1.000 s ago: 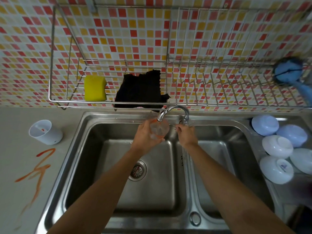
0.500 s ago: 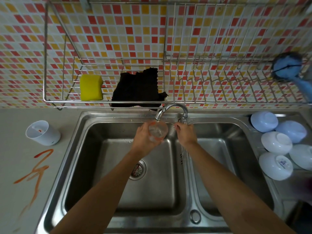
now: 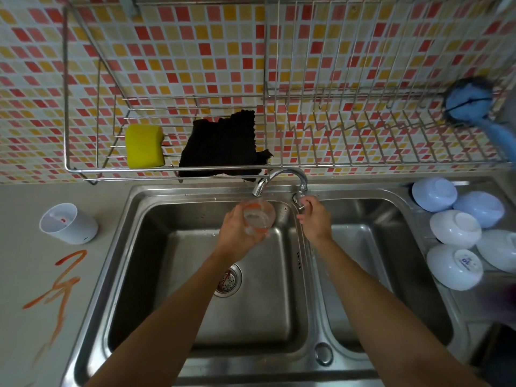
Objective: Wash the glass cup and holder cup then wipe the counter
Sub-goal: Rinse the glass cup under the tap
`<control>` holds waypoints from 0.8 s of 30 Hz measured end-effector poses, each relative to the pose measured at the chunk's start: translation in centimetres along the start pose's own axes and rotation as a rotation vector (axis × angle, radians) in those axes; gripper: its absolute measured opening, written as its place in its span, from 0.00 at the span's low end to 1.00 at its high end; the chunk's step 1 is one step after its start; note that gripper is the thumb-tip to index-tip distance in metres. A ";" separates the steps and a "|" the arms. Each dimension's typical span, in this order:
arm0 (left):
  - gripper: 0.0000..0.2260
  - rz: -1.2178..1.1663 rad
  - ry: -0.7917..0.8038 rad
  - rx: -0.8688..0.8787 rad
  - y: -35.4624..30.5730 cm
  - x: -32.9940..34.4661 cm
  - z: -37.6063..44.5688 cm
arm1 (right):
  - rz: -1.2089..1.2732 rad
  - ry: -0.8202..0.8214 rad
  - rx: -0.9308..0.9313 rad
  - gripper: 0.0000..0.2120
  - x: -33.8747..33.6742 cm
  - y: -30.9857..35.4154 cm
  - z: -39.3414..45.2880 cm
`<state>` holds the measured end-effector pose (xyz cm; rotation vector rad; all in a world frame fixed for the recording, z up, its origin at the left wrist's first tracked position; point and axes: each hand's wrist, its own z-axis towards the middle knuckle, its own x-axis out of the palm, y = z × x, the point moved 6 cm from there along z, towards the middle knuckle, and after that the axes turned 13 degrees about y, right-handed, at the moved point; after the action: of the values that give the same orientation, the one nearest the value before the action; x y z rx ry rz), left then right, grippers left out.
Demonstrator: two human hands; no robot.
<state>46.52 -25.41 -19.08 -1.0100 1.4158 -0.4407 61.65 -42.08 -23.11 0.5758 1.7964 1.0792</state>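
My left hand [image 3: 237, 236] grips a clear glass cup [image 3: 258, 217] with orange residue, held over the left sink basin [image 3: 173, 275] right under the curved faucet spout [image 3: 261, 185]. Water sits in the cup. My right hand [image 3: 314, 219] rests on the faucet handle [image 3: 299, 198] at the tap's base, fingers curled around it. The white holder cup [image 3: 68, 223] stands on the grey counter [image 3: 25, 247] to the left of the sink. Orange-red smears [image 3: 60, 283] streak the counter in front of it.
A wire rack [image 3: 279, 163] on the tiled wall holds a yellow sponge [image 3: 144, 146], a black cloth [image 3: 223, 143] and a blue brush [image 3: 469, 101]. Several white bowls [image 3: 455, 227] lie upside down on the right drainboard. The right basin [image 3: 377, 247] lies beside the left one.
The cup has sunk slightly and sits straight under the spout. My right hand has stayed at the faucet handle. The view has tilted a little.
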 end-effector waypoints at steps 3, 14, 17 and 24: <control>0.38 -0.027 -0.025 -0.008 -0.7 -0.1 0.3 | -0.159 -0.120 0.006 0.15 0.1 -0.3 -2.1; 0.37 -0.094 -0.054 -0.011 0.1 0.9 -1.3 | -0.744 0.045 -0.043 0.34 6.3 -9.7 -14.4; 0.37 -0.110 -0.063 0.007 -0.2 0.4 -1.2 | -0.815 0.078 -0.046 0.38 6.1 -9.6 -14.6; 0.36 -0.125 -0.093 0.038 -0.3 -0.4 -1.2 | -0.910 0.119 -0.034 0.37 6.4 -9.1 -14.8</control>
<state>45.38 -25.60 -18.41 -1.0787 1.2614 -0.5041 46.21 -48.08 -31.35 -0.3377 1.8252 0.5044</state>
